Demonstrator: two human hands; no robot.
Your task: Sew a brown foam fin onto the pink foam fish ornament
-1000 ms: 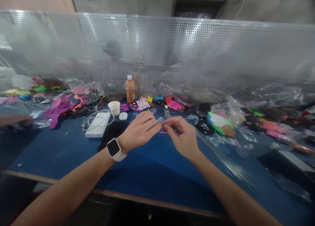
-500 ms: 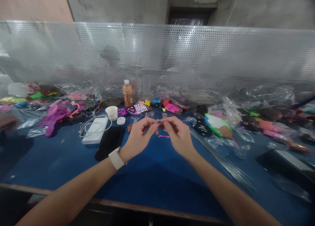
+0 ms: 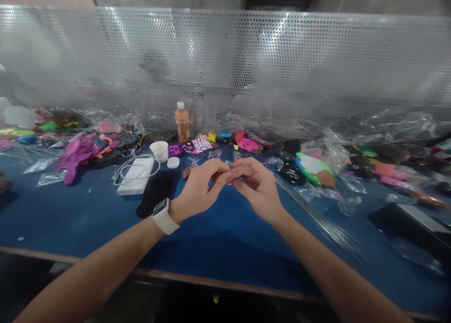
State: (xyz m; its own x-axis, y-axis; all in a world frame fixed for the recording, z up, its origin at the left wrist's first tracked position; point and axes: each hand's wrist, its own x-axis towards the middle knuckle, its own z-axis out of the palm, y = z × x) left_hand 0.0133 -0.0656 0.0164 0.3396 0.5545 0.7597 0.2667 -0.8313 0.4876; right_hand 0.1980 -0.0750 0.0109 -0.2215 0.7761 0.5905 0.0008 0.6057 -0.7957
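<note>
Over the middle of the blue table (image 3: pixel 218 234), my left hand (image 3: pixel 202 188) and my right hand (image 3: pixel 257 186) meet at the fingertips. Both are closed in a pinch, thumbs against forefingers. Whatever lies between the fingertips is too small and covered to name. A bit of pink (image 3: pixel 229 184) shows just under the fingers. On my left wrist sits a white watch (image 3: pixel 165 217). Left of that hand lie a black phone (image 3: pixel 157 194) and a white box with a coiled white cable (image 3: pixel 136 176).
Behind my hands stand an orange drink bottle (image 3: pixel 182 123) and a white cup (image 3: pixel 160 151). Colourful soft pieces and clear plastic bags line the perforated metal divider (image 3: pixel 218 55). Thin clear rods (image 3: pixel 320 215) lie to the right, near a dark box (image 3: pixel 410 229).
My fingertips have drawn closer together and the left wrist has turned, showing the watch face. The whole view has tilted down slightly. At the far left, another person's hand has moved mostly out of view.
</note>
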